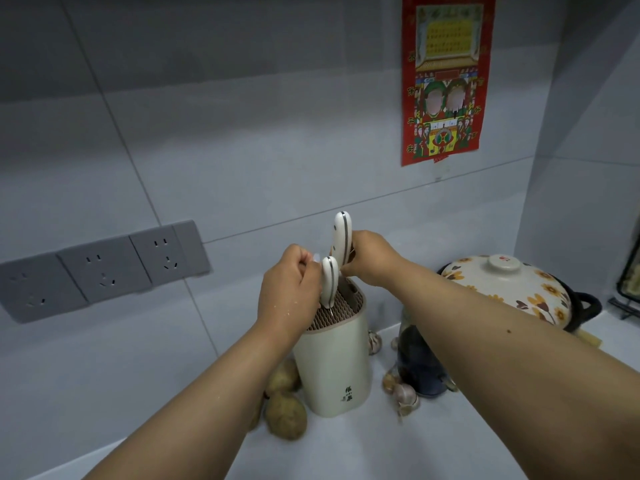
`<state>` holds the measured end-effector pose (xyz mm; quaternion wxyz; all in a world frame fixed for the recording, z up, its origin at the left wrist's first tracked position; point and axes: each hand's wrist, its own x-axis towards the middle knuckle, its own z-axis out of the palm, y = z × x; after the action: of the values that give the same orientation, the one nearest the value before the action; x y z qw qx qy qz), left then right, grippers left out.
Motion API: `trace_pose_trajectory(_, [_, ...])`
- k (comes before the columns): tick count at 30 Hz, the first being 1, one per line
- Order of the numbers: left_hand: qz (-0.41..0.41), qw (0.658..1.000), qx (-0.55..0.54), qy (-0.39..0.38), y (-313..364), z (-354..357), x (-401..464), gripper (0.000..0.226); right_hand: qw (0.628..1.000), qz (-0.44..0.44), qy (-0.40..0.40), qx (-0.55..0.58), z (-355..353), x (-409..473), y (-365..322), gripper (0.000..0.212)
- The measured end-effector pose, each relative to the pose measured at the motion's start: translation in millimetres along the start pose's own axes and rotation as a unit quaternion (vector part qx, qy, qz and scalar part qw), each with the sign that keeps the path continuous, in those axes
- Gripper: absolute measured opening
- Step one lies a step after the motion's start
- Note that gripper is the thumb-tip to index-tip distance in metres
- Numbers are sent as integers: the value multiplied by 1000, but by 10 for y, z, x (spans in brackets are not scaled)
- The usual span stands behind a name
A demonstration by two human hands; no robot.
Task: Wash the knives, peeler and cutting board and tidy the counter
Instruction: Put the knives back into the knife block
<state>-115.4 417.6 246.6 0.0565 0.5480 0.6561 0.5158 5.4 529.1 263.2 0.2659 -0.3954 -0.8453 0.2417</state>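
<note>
Knives [329, 282] gripped by left hand [291, 289] and right hand [369, 259] over holder [334, 362], potatoes [285, 415] and garlic [405, 396] beside.

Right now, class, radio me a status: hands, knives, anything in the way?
Left hand grips short knife, seated in block. Right hand holds tall knife, half in. Nothing blocking.

Knife blades [331, 308] hidden inside holder [334, 358]

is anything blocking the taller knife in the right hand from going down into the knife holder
Nothing visible does. The right hand holds the taller knife over the back of the knife holder. The shorter knife, at the left hand, sits in the front slots beside it, not under it.
</note>
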Motion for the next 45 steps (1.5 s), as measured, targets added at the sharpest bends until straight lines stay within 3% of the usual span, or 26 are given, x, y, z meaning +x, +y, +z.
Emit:
trace_pose_trajectory(7, [21, 1000, 8, -3, -84, 19, -48, 28, 1000, 21, 6, 14, 266, -23, 200, 39])
trace_pose_trajectory(14, [17, 1000, 10, -3, -129, 63, -90, 35, 998, 17, 1, 60, 271, -4, 280, 28])
trace_pose_trajectory(20, [7, 1000, 14, -2, -153, 103, -140, 26, 998, 18, -7, 61, 289, -35, 340, 25])
trace_pose_trajectory(27, [-11, 999, 30, -25, -166, 128, -308, 28, 994, 41, 20, 102, 150, -253, 329, 48])
trace_pose_trajectory(34, [-19, 998, 24, -54, 63, 195, -582, 24, 988, 47, 69, 133, -183, -795, 200, 30])
trace_pose_trajectory(45, [19, 981, -31, -190, 1041, 1029, -1327, 19, 963, 114, 202, 139, -1001, -2118, 553, 15])
